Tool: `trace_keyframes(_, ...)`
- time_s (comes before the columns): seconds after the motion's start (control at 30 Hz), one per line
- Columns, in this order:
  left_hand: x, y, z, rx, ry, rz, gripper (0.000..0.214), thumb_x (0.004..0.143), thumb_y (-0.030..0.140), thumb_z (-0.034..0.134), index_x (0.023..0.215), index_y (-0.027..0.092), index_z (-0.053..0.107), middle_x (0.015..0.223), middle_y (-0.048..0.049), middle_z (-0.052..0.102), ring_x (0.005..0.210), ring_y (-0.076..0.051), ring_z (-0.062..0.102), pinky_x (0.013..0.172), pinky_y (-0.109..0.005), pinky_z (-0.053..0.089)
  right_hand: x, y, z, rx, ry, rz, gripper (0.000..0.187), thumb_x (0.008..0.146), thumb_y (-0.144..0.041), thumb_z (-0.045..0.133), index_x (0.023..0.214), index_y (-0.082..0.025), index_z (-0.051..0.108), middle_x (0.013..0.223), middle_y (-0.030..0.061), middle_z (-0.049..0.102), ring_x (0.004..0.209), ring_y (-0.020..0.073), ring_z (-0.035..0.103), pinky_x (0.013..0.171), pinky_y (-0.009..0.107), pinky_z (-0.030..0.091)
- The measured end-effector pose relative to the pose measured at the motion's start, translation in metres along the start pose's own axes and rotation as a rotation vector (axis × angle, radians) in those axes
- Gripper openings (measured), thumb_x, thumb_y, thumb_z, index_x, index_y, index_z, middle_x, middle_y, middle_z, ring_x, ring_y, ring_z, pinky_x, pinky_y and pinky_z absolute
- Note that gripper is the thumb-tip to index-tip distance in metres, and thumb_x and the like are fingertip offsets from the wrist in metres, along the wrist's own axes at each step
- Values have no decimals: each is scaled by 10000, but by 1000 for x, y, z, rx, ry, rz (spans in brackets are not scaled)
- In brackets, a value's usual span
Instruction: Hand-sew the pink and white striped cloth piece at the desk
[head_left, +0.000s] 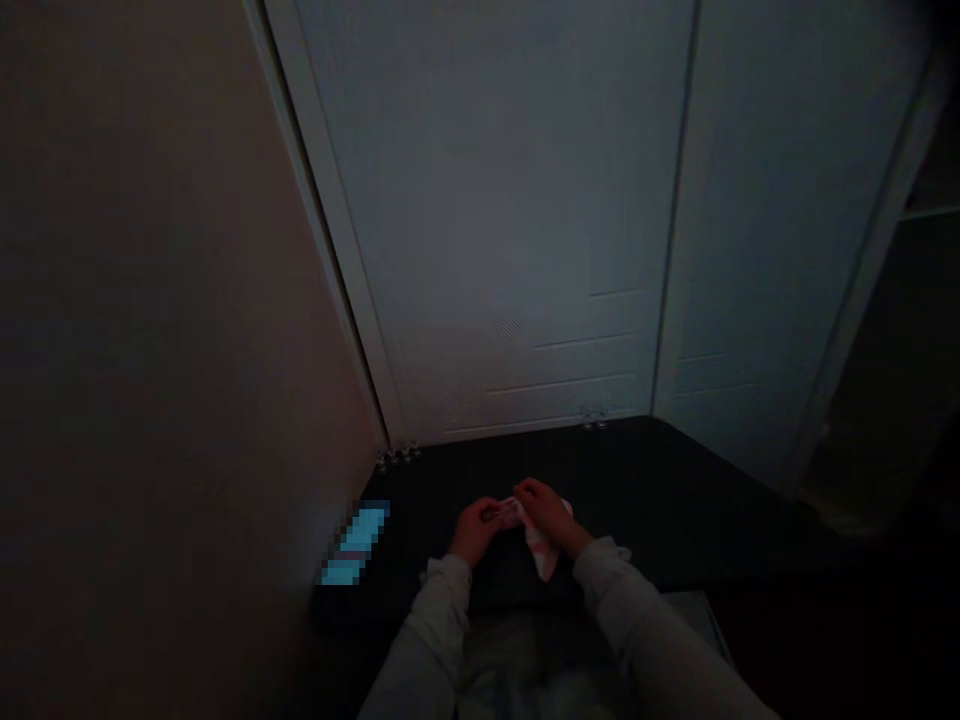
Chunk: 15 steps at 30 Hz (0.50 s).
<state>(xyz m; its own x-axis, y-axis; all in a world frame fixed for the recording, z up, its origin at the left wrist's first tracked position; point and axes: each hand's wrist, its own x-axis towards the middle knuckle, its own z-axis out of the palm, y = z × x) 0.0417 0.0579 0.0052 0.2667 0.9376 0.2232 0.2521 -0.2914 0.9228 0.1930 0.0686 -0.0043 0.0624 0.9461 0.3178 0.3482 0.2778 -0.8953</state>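
Note:
In a dim room both my hands meet over a dark surface [660,500]. My left hand [474,530] and my right hand [547,515] are closed on a small white and pink piece of cloth or paper [541,555], which hangs down between them. I cannot make out exactly what the piece is. Grey long sleeves cover both forearms.
A glowing blue rectangle [356,545], blurred, lies on the dark surface to the left of my hands. White panelled doors [525,250] stand straight ahead, a plain wall [150,350] is at the left, and a dark opening [900,400] is at the right.

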Motion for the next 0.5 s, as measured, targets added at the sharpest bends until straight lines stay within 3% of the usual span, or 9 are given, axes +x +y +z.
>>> trace_keyframes(0.5,1,-4,-1,93,26,46,103,613,245,549,662,157,533,613,30,520,615,-115,472,593,-227,355,-1,-3,-4,69,56,27,263,732,-378,339,579,-186,432,565,-26,434,561,119,418,530,238,316)
